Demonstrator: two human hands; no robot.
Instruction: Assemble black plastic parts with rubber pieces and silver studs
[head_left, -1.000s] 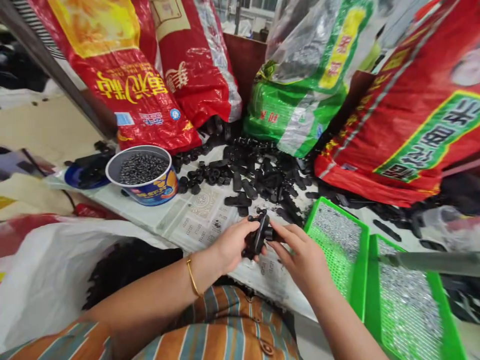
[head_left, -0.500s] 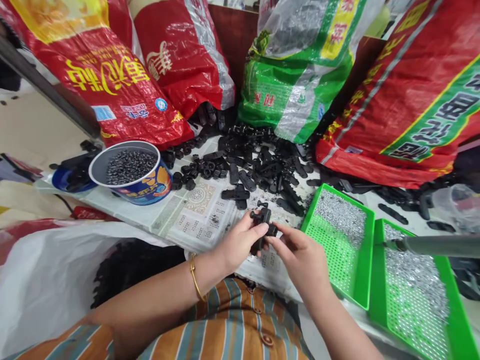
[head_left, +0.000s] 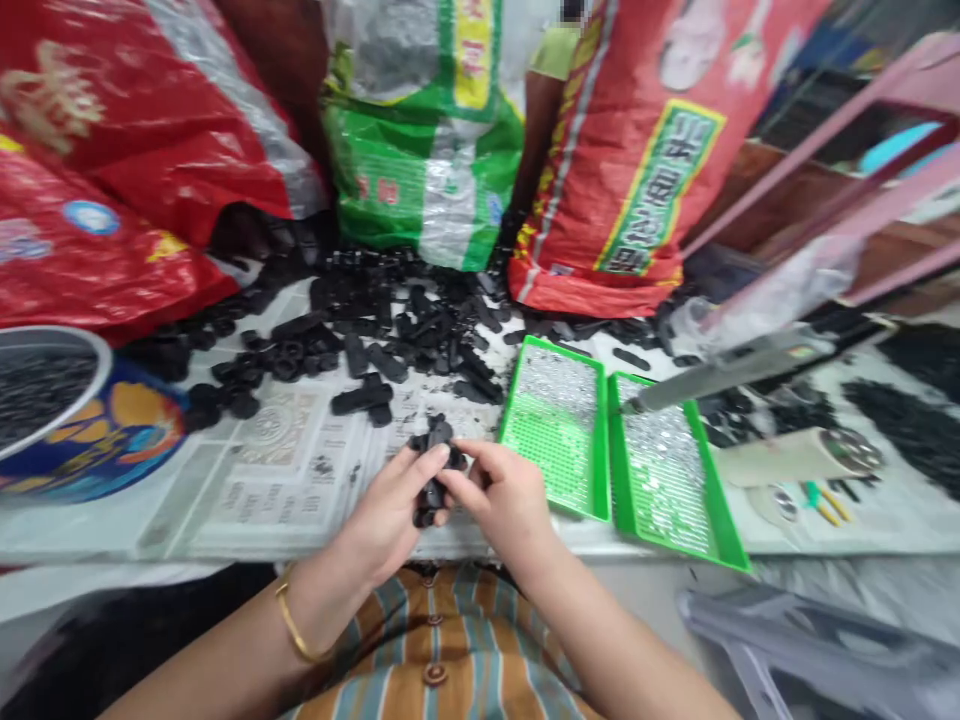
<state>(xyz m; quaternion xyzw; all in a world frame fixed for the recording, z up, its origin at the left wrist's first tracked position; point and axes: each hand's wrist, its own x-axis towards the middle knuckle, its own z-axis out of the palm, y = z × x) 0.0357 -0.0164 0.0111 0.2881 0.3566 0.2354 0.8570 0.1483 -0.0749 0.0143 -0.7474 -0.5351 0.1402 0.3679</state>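
Note:
My left hand [head_left: 394, 505], with a gold bracelet on its wrist, is closed round a black plastic part [head_left: 433, 490] low in the middle of the view. The fingers of my right hand [head_left: 502, 490] pinch the right side of the same part. Just beyond my hands, loose black pieces [head_left: 364, 398] lie on the table, with a large pile [head_left: 427, 320] of them behind. To the right stand two green trays [head_left: 607, 450] holding small silvery pieces.
A tub [head_left: 135, 430] of small dark pieces stands at the left. Red bags [head_left: 225, 110], a green bag [head_left: 375, 170] and another red bag [head_left: 577, 200] line the back. A grey rod-like tool [head_left: 720, 370] reaches over the right tray. Yellow-green pliers [head_left: 829, 505] lie farther right.
The view has swung to the right, so the tub and bags sit farther left and the pliers and a grey stool show. Both hands still hold the black part.

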